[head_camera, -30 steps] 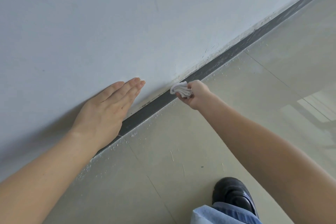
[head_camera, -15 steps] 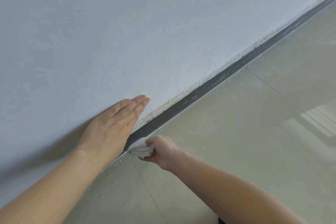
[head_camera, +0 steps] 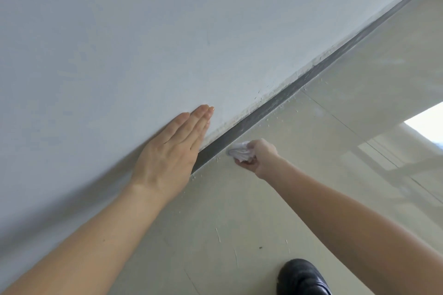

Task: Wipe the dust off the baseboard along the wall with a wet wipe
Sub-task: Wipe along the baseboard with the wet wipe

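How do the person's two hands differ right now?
The left hand lies flat, fingers straight and together, palm against the wall; the right hand is curled around a bunched white wet wipe. The left hand rests above the dark baseboard; the right hand is low, at its lower edge. Both are bare.

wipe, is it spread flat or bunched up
Bunched up: the wipe shows crumpled folds, gripped by the right hand at the baseboard.
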`<act>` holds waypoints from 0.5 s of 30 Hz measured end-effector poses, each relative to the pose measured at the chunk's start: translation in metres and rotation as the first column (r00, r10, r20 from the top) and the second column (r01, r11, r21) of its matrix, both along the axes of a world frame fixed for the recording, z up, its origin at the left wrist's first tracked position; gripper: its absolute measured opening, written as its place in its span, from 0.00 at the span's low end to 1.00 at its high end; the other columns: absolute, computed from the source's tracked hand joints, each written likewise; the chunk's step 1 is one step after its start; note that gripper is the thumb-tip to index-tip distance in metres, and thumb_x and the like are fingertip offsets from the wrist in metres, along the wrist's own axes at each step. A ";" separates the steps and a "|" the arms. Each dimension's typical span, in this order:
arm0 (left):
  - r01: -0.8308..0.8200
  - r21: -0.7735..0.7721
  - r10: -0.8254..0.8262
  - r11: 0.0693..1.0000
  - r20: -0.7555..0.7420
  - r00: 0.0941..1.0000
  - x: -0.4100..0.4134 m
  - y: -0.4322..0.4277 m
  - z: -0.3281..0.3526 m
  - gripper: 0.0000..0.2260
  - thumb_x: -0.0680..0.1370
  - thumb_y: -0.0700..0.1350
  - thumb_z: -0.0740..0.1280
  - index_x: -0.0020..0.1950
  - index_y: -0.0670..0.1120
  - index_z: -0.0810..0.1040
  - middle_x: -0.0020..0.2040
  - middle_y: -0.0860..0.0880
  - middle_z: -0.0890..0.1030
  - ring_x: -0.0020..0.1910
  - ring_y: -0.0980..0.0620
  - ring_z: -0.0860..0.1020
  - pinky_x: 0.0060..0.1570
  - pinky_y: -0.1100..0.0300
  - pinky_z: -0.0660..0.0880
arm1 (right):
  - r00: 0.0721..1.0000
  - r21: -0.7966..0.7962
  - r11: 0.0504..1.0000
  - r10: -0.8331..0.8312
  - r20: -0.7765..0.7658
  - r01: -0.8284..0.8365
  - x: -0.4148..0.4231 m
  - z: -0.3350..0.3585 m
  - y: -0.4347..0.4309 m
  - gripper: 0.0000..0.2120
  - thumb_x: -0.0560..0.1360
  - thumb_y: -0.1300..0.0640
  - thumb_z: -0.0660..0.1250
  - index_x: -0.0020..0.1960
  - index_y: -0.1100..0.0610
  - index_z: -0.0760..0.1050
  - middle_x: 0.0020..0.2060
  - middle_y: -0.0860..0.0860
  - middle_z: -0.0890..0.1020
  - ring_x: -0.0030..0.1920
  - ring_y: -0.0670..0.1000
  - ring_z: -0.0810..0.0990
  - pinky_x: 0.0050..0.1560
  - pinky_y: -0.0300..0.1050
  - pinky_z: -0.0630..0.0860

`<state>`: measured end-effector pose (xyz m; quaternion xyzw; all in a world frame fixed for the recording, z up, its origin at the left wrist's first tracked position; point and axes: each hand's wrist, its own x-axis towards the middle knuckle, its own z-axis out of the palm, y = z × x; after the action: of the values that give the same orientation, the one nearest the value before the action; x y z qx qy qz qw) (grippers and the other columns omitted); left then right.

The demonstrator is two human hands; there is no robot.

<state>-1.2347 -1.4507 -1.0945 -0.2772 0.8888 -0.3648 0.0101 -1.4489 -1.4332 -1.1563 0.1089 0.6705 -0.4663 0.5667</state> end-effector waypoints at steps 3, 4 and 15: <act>-0.038 -0.080 0.037 0.996 -0.023 0.999 -0.005 -0.002 -0.013 0.31 0.76 0.44 0.49 0.77 0.37 0.44 0.78 0.42 0.41 0.75 0.44 0.38 0.72 0.49 0.31 | 0.943 -0.040 0.948 0.318 0.100 -0.316 0.032 -0.005 0.008 0.10 0.77 0.68 0.59 0.57 0.67 0.72 0.47 0.65 0.79 0.37 0.60 0.81 0.33 0.50 0.82; -0.060 -0.095 0.058 0.994 -0.028 0.998 -0.005 -0.002 -0.016 0.30 0.76 0.43 0.47 0.77 0.37 0.43 0.77 0.43 0.40 0.75 0.44 0.37 0.72 0.49 0.31 | 0.934 -0.055 0.938 0.347 0.086 -0.343 0.034 -0.006 0.002 0.11 0.77 0.68 0.58 0.58 0.69 0.72 0.47 0.65 0.79 0.37 0.60 0.81 0.31 0.49 0.82; -0.124 -0.067 0.117 0.990 -0.110 0.987 -0.026 -0.001 -0.036 0.27 0.77 0.39 0.39 0.77 0.36 0.46 0.77 0.40 0.41 0.76 0.44 0.40 0.74 0.51 0.36 | 0.945 -0.094 0.996 -0.040 -0.326 0.010 -0.064 0.001 -0.029 0.06 0.75 0.71 0.58 0.50 0.67 0.73 0.45 0.60 0.76 0.35 0.52 0.76 0.43 0.47 0.83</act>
<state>-1.2605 -1.4517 -1.1301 -0.3496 0.8556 -0.3808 -0.0253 -1.5134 -1.4626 -1.1558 0.0125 0.7318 -0.5151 0.4460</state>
